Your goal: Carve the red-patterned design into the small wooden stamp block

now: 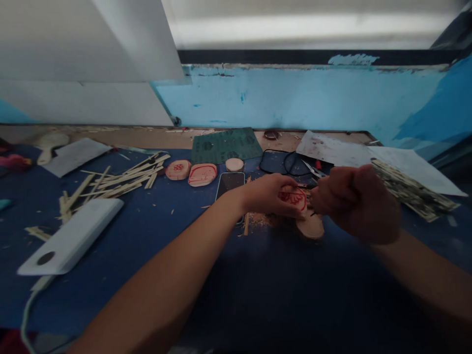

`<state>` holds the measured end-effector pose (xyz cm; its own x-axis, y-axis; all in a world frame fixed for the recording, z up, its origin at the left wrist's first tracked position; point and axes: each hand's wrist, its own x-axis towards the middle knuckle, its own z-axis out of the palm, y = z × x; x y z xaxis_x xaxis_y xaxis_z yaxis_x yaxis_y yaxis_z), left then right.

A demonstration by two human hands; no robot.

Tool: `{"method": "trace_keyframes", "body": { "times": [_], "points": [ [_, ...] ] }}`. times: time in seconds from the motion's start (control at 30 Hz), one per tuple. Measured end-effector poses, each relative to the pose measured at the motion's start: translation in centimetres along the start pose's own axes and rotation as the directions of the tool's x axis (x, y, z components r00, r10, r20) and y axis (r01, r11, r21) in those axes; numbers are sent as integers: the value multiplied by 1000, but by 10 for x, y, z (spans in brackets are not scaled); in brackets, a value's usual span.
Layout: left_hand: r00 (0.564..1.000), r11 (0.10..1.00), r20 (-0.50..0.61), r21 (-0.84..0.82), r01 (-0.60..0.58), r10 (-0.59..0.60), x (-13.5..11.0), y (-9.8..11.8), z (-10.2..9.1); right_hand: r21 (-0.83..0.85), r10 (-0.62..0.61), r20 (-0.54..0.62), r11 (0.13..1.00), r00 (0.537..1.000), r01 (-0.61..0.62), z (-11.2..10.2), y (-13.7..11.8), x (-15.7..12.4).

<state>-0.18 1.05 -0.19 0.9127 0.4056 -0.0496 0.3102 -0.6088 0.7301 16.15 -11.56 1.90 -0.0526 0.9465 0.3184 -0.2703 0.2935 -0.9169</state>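
My left hand (271, 194) is closed round a small wooden slice with a red drawing (295, 199), held just above the blue table top (147, 236). My right hand (356, 202) is a closed fist right beside it, gripping a thin tool whose tip touches the slice; the tool is mostly hidden and blurred. Another plain wooden slice (311, 227) lies under my hands, with sawdust (261, 220) beside it.
Two red-marked wooden slices (202, 174) and a small round one (234, 164) lie by a dark phone (230, 183). Wooden sticks (121, 178) are scattered left, near a white power bank (72, 237). Green sandpaper (225, 144), black cable (282, 163), papers (405, 169) sit behind.
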Motion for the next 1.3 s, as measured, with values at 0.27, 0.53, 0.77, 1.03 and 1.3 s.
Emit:
{"method": "trace_keyframes", "body": {
  "times": [0.27, 0.53, 0.77, 1.03, 1.3],
  "points": [
    [1000, 999, -2, 51, -15, 15, -2, 3, -1, -67, -66, -148, 996, 987, 57, 5, 14, -2],
    [986, 983, 73, 93, -156, 150, 0, -2, -2, -135, -78, -149, 989, 986, 58, 2, 29, -4],
    [992, 984, 57, 130, -119, 112, 0, 0, -1, -221, -147, -136, 968, 980, 115, 2, 32, -3],
    [993, 985, 53, 130, -111, 104, 2, -2, 0, -173, -122, -136, 980, 983, 98, -1, 30, 2],
    [996, 987, 58, 141, -73, 65, 1, -2, 0, -120, -85, -196, 991, 977, 63, 0, 26, 5]
  ]
}}
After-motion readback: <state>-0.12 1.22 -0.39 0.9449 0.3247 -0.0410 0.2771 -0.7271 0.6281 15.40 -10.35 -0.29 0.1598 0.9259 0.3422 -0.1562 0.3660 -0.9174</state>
